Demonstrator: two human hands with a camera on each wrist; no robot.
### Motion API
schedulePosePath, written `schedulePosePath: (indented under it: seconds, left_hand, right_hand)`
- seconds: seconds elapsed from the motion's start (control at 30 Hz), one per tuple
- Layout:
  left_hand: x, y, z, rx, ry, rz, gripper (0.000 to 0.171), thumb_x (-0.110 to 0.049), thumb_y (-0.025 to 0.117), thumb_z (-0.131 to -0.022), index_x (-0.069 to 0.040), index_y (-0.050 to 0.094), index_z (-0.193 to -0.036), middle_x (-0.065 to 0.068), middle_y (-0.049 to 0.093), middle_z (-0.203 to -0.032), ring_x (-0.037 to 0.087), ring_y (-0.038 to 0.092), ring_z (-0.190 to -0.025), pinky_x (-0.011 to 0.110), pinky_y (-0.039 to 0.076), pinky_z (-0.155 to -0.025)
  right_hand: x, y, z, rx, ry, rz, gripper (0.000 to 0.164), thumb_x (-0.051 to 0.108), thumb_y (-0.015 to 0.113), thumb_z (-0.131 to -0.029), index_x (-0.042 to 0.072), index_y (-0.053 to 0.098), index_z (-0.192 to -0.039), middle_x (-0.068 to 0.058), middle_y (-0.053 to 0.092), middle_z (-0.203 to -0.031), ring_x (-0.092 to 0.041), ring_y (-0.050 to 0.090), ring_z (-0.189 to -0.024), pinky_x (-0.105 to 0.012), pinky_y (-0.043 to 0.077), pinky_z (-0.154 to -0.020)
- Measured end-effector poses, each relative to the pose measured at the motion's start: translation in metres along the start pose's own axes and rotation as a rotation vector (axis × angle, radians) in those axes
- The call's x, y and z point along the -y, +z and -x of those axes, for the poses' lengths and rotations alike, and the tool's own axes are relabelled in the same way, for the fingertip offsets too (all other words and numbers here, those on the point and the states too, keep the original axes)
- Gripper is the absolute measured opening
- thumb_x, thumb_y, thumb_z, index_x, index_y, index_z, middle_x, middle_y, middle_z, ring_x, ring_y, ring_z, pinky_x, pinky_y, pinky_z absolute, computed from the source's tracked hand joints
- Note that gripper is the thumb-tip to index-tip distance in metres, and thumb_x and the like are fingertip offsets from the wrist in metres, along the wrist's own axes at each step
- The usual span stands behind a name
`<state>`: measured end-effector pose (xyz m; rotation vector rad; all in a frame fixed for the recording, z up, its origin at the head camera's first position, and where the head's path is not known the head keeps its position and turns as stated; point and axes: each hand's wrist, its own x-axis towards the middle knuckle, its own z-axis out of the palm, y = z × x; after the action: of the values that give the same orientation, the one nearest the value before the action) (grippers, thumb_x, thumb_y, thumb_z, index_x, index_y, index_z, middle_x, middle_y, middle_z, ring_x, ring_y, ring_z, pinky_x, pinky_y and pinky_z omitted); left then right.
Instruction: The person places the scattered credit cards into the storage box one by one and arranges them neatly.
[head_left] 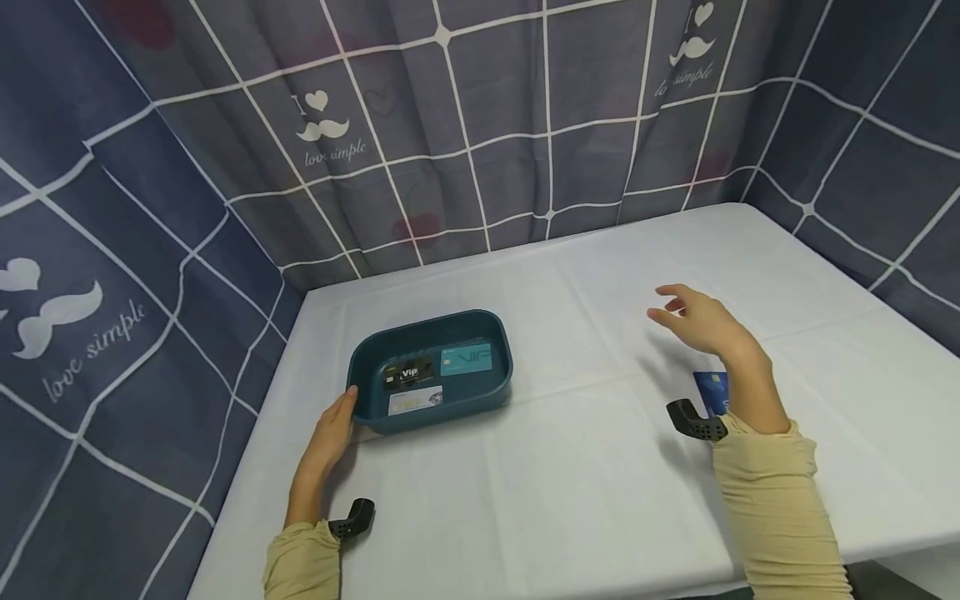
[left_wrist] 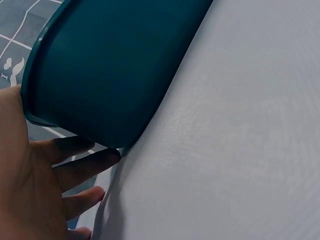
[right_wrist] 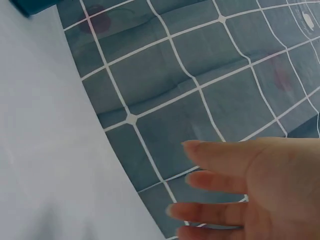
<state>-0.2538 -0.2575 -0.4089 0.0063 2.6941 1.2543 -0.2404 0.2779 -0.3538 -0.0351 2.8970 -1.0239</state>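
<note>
A dark teal plastic bin (head_left: 435, 417) stands on the left half of the table. Three cards lie flat inside it: a black Vip card (head_left: 409, 372), a light teal VIP card (head_left: 467, 359) and a whitish card (head_left: 415, 401). My left hand (head_left: 330, 433) holds the bin's left end, thumb at the rim and fingers (left_wrist: 87, 167) against the outer wall. Raised over the table to the right, my right hand (head_left: 701, 321) holds nothing, its fingers (right_wrist: 215, 182) loosely extended. A blue card (head_left: 712, 390) lies below that wrist, partly hidden by it.
A white cloth covers the table (head_left: 585, 467). Grey-blue checked curtains (head_left: 510, 125) stand around its back and sides. Black wrist mounts (head_left: 693, 421) stick out inward from both sleeves.
</note>
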Motion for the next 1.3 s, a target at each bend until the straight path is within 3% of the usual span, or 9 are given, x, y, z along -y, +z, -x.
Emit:
schedulePosePath:
  seconds: [0.33, 0.63, 0.8, 1.03, 1.17, 1.3]
  left_hand:
    - [-0.001, -0.002, 0.000, 0.001, -0.002, -0.005, 0.080, -0.056, 0.018, -0.101, 0.009, 0.015, -0.148, 0.027, 0.016, -0.152, 0.040, 0.010, -0.141, 0.052, 0.008, -0.113]
    - [-0.003, -0.032, 0.013, -0.004, -0.039, 0.005, 0.079, -0.056, 0.013, -0.101, 0.006, 0.004, -0.149, 0.024, 0.003, -0.155, 0.036, 0.000, -0.142, 0.049, 0.003, -0.113]
    - [-0.005, -0.044, 0.021, -0.011, -0.060, 0.014, 0.080, -0.057, 0.012, -0.100, 0.006, 0.001, -0.149, 0.023, -0.001, -0.155, 0.036, -0.004, -0.141, 0.050, 0.000, -0.113]
    - [-0.007, -0.045, 0.019, -0.011, -0.082, 0.005, 0.080, -0.058, 0.010, -0.099, 0.004, 0.000, -0.149, 0.020, -0.002, -0.155, 0.034, -0.004, -0.142, 0.048, 0.000, -0.113]
    - [-0.007, -0.044, 0.018, -0.012, -0.085, -0.001, 0.079, -0.057, 0.009, -0.099, 0.004, 0.000, -0.149, 0.020, -0.002, -0.155, 0.033, -0.004, -0.142, 0.047, 0.000, -0.114]
    - [-0.006, -0.044, 0.018, -0.021, -0.089, -0.009, 0.079, -0.057, 0.009, -0.100, 0.004, 0.001, -0.149, 0.022, 0.000, -0.155, 0.035, -0.003, -0.142, 0.048, 0.000, -0.113]
  right_hand:
    - [-0.017, 0.009, 0.012, -0.021, 0.047, -0.013, 0.064, 0.042, 0.043, -0.101, -0.005, 0.029, -0.143, -0.035, 0.041, -0.131, -0.051, 0.038, -0.120, -0.063, 0.038, -0.090]
    - [0.006, 0.004, 0.004, -0.017, 0.096, -0.023, 0.062, 0.039, 0.047, -0.100, -0.007, 0.033, -0.140, -0.034, 0.043, -0.124, -0.045, 0.050, -0.101, -0.056, 0.044, -0.082]
    - [0.013, 0.004, 0.008, 0.048, 0.253, 0.030, 0.066, 0.040, 0.052, -0.097, -0.013, 0.034, -0.132, -0.039, 0.037, -0.125, -0.053, 0.043, -0.110, -0.061, 0.040, -0.089]
    - [0.012, 0.002, 0.014, 0.152, 0.451, 0.162, 0.093, 0.047, 0.061, -0.087, -0.028, 0.021, -0.125, -0.043, 0.037, -0.111, -0.052, 0.045, -0.102, -0.060, 0.042, -0.088]
    - [0.010, 0.003, 0.016, 0.145, 0.505, 0.156, 0.096, 0.046, 0.063, -0.085, -0.029, 0.018, -0.125, -0.043, 0.036, -0.110, -0.055, 0.041, -0.105, -0.062, 0.041, -0.088]
    - [0.008, 0.006, 0.015, 0.132, 0.505, 0.161, 0.090, 0.044, 0.065, -0.085, -0.028, 0.027, -0.123, -0.042, 0.037, -0.108, -0.056, 0.039, -0.105, -0.064, 0.041, -0.086]
